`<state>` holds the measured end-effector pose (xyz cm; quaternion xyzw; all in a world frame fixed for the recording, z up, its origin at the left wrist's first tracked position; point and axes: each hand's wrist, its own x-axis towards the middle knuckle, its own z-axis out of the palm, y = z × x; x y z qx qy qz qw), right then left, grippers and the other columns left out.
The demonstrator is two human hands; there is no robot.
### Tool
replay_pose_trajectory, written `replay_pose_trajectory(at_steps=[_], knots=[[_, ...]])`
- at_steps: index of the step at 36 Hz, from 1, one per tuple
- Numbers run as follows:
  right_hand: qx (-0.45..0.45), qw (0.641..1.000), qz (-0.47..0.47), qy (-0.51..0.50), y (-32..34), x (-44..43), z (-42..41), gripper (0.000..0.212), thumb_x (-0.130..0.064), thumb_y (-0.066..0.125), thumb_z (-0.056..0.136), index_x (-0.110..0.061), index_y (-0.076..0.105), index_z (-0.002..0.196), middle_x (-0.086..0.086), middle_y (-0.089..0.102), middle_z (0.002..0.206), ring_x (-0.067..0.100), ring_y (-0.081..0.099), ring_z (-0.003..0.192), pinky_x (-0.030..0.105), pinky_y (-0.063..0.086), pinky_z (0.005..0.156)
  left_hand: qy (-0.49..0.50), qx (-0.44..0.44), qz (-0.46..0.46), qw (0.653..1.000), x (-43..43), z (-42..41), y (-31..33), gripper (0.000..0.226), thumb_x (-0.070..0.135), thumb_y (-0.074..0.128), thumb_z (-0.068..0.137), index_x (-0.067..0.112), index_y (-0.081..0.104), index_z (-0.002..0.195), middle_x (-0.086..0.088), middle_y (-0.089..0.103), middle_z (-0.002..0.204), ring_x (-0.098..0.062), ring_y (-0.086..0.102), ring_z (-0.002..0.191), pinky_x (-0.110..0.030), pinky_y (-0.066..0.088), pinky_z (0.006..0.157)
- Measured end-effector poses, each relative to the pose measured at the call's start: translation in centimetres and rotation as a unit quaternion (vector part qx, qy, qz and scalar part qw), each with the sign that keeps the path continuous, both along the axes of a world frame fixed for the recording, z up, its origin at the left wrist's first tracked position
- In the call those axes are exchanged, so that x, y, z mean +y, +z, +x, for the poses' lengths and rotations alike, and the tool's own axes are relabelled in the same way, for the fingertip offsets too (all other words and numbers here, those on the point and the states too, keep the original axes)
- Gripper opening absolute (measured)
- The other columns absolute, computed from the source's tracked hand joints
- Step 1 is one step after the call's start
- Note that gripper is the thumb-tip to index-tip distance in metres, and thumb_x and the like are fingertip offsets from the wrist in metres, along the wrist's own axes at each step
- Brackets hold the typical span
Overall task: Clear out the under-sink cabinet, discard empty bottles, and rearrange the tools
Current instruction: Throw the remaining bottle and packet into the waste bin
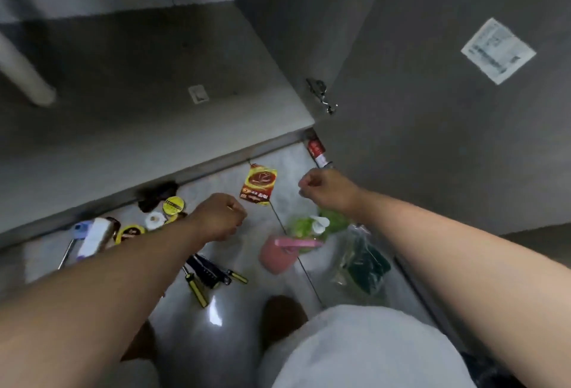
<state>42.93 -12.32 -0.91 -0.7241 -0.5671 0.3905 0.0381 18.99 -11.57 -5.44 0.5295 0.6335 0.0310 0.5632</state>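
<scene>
While you hold both hands above the floor (290, 180) in front of the open cabinet (154, 78), neither grips anything that shows. Your left hand (221, 216) and your right hand (324, 189) are each curled into a fist.

The task's things are out on the floor beneath you. The screwdrivers (196, 290) lie just under your left wrist, on the side toward your body. Their long axes run diagonally from far-left to near-right, so your left hand is the nearer one for them and would need to draw back and down.

The pink bottle (276, 254) and the green pump bottle (304, 225) sit between your hands but closer to the right. I judge the right hand better placed to lift them for discarding.
</scene>
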Motion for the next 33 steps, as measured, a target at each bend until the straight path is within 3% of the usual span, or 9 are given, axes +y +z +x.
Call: replay_pose_trajectory(at_steps=[1, 4, 6, 10, 17, 21, 26, 31, 33], knots=[[-0.026, 0.999, -0.020, 0.002, -1.5, 1.2, -0.1, 0.029, -0.030, 0.063, 0.093, -0.016, 0.066, 0.118, 0.006, 0.067, 0.121, 0.021, 0.059, 0.113, 0.032, 0.043, 0.102, 0.003, -0.001, -0.001, 1.000, 0.3, -0.3, -1.2, 0.012, 0.019, 0.062, 0.097, 0.017, 0.071, 0.089, -0.009, 0.073, 0.096, -0.025, 0.069, 0.087, -0.026, 0.051, 0.064], [-0.078, 0.994, -0.073, 0.003, -5.9, 4.1, -0.1, 0.060, -0.035, 0.062, 0.093, -0.014, 0.043, 0.146, 0.016, 0.052, 0.142, 0.030, 0.054, 0.125, 0.027, 0.042, 0.089, 0.018, -0.015, 0.002, 1.000, 0.9, -0.7, -4.2, 0.015, 0.019, 0.062, 0.097, 0.019, 0.071, 0.084, -0.001, 0.069, 0.090, -0.024, 0.068, 0.090, -0.028, 0.051, 0.072], [-0.142, 0.986, -0.091, 0.013, -8.4, 5.7, 0.1, 0.074, -0.037, 0.060, 0.093, -0.009, 0.027, 0.154, 0.017, 0.032, 0.155, 0.034, 0.039, 0.140, 0.034, 0.040, 0.102, 0.033, -0.024, 0.009, 0.999, 1.3, -0.7, -5.8, 0.019, 0.017, 0.062, 0.096, 0.022, 0.070, 0.080, 0.003, 0.068, 0.082, -0.020, 0.067, 0.081, -0.026, 0.049, 0.067], [-0.257, 0.957, -0.133, -0.032, -12.3, 8.1, 0.5, 0.094, -0.039, 0.059, 0.093, -0.006, 0.000, 0.158, 0.018, -0.003, 0.165, 0.034, 0.000, 0.153, 0.043, 0.018, 0.122, 0.071, -0.054, 0.007, 0.996, 2.1, -0.6, -8.5, 0.022, 0.014, 0.063, 0.094, 0.026, 0.070, 0.077, 0.006, 0.070, 0.073, -0.008, 0.066, 0.063, -0.018, 0.044, 0.049], [-0.306, 0.932, -0.123, -0.150, -14.5, 10.7, 0.5, 0.098, -0.037, 0.063, 0.087, -0.008, 0.001, 0.156, 0.020, 0.024, 0.153, 0.036, 0.030, 0.141, 0.044, 0.031, 0.114, 0.132, -0.085, 0.004, 0.988, 3.8, -0.7, -10.7, 0.017, 0.014, 0.061, 0.096, 0.022, 0.071, 0.084, 0.000, 0.074, 0.083, -0.005, 0.068, 0.063, -0.013, 0.046, 0.047], [-0.332, 0.927, -0.153, -0.086, -14.6, 9.9, -0.6, 0.096, -0.046, 0.063, 0.085, -0.013, 0.008, 0.156, 0.021, 0.022, 0.154, 0.037, 0.027, 0.142, 0.049, 0.033, 0.111, 0.149, -0.104, -0.004, 0.983, 4.6, -0.2, -10.7, 0.015, 0.014, 0.062, 0.095, 0.022, 0.071, 0.086, 0.001, 0.074, 0.081, -0.004, 0.068, 0.061, -0.020, 0.050, 0.053], [-0.367, 0.927, -0.056, -0.045, -14.6, 9.1, -1.4, 0.090, -0.047, 0.068, 0.082, -0.014, 0.019, 0.149, 0.016, 0.030, 0.144, 0.035, 0.035, 0.133, 0.048, 0.038, 0.104, 0.156, -0.119, -0.009, 0.980, 4.9, 0.6, -10.2, 0.017, 0.012, 0.059, 0.096, 0.022, 0.068, 0.087, -0.001, 0.073, 0.086, -0.016, 0.070, 0.074, -0.026, 0.050, 0.060], [-0.292, 0.936, -0.116, -0.159, -15.2, 10.5, 0.3, 0.103, -0.040, 0.074, 0.084, -0.007, 0.007, 0.154, 0.020, 0.036, 0.149, 0.038, 0.040, 0.137, 0.047, 0.037, 0.112, 0.168, -0.139, -0.020, 0.976, 4.3, 1.1, -9.1, 0.018, 0.008, 0.059, 0.096, 0.019, 0.069, 0.085, -0.003, 0.072, 0.087, -0.015, 0.067, 0.073, -0.024, 0.049, 0.059], [-0.250, 0.946, -0.123, -0.167, -15.3, 10.5, 0.7, 0.096, -0.036, 0.075, 0.085, -0.004, 0.013, 0.151, 0.019, 0.044, 0.145, 0.036, 0.049, 0.132, 0.042, 0.042, 0.109, 0.168, -0.144, -0.028, 0.975, 4.0, 1.2, -8.7, 0.016, 0.009, 0.059, 0.097, 0.019, 0.069, 0.088, -0.003, 0.072, 0.089, -0.014, 0.067, 0.073, -0.024, 0.050, 0.060]])
